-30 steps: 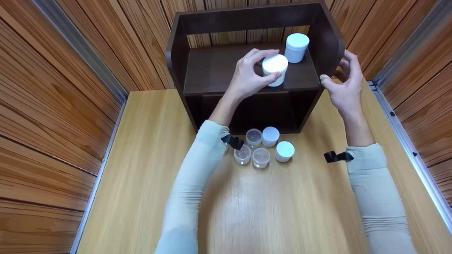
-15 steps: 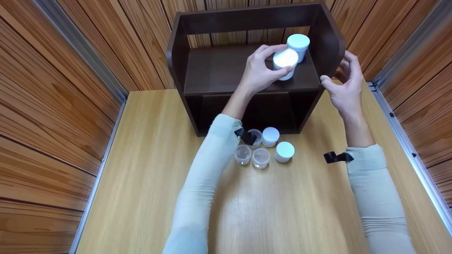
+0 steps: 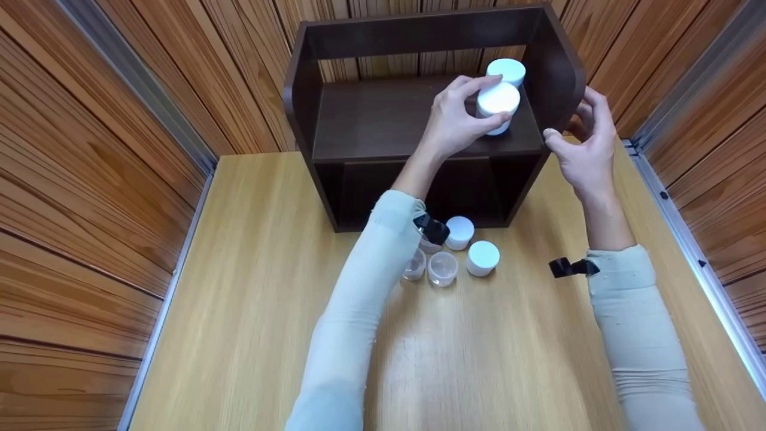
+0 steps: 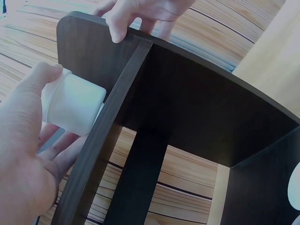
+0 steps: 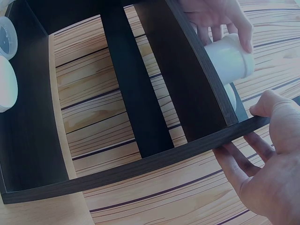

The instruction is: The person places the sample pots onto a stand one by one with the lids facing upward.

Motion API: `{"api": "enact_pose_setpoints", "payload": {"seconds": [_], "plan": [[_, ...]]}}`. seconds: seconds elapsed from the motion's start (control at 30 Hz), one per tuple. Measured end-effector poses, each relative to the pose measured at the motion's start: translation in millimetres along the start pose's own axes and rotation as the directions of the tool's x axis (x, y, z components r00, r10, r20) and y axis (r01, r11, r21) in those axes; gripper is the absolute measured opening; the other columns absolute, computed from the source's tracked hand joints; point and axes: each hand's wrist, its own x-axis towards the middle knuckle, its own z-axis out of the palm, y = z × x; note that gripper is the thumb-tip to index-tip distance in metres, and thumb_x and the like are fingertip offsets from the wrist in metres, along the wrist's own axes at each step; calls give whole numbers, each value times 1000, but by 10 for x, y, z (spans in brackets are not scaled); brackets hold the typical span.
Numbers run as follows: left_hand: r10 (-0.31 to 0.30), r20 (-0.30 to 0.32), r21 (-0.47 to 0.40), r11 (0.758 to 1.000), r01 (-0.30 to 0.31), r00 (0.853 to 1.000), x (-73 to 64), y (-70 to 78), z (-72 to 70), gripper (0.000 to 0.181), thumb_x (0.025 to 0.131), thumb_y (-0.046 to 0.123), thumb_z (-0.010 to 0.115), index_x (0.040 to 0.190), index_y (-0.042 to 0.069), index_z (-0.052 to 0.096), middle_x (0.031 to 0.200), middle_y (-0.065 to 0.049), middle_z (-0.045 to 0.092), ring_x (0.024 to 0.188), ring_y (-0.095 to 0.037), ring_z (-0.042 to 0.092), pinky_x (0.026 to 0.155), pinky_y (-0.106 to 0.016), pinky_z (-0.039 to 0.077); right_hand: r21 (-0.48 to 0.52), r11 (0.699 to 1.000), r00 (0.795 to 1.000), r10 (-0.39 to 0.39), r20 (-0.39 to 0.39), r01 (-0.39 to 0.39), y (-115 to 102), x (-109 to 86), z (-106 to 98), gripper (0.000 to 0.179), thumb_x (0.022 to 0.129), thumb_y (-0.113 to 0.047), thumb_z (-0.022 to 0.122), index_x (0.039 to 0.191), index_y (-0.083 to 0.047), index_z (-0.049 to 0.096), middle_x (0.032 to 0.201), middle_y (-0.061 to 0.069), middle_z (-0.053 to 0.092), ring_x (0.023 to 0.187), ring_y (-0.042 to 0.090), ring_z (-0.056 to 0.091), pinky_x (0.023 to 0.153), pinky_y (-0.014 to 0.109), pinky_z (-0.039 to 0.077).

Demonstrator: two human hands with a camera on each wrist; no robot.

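My left hand (image 3: 456,123) grips a white lidded jar (image 3: 498,99) between thumb and fingers at the right end of the upper shelf. Just behind it stands a second white jar (image 3: 507,69), partly covered by the first. The dark brown shelf unit (image 3: 371,123) is steadied by my right hand (image 3: 591,152), whose thumb and fingers clasp the edge of its right side panel (image 5: 187,149). In the left wrist view the held jar (image 4: 75,104) has its base close to the shelf board; whether they touch I cannot tell.
On the table (image 3: 251,287) before the shelf unit are two white lidded jars (image 3: 482,257) and several clear cups (image 3: 443,268), some partly behind my left sleeve (image 3: 359,299). Wood-panelled walls (image 3: 90,179) enclose the table at the back and sides.
My left hand has carried the white jar rightward along the upper shelf, and slightly back, until it overlaps the rear jar in view. The right hand stays where it was.
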Motion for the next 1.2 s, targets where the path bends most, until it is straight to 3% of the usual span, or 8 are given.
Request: {"api": "enact_pose_setpoints", "payload": {"seconds": [0.57,0.93,1.2], "plan": [[30,-23,75,997,-28,999,67,72,242,65,97,35,90,157,20,68,152,-7,66,134,-14,64,106,-10,48,-28,999,1000,18,5,-17,8,10,-51,62,99,-3,75,156,-21,61,141,-5,69,127,18,65,112,30,54],[9,-3,59,998,-8,1000,80,82,307,64,100,37,87,159,24,67,158,-7,64,135,-13,62,106,-11,48,24,1000,1000,-13,-19,13,22,37,-45,64,94,5,73,153,-18,65,135,-5,72,119,19,67,104,29,54],[-3,12,14,1000,3,1000,60,59,283,63,100,35,86,159,23,66,158,-8,64,134,-13,66,106,-11,50,31,999,1000,-28,-11,29,4,24,-32,62,95,3,73,153,-18,65,136,-4,72,121,21,67,106,31,54]]}}
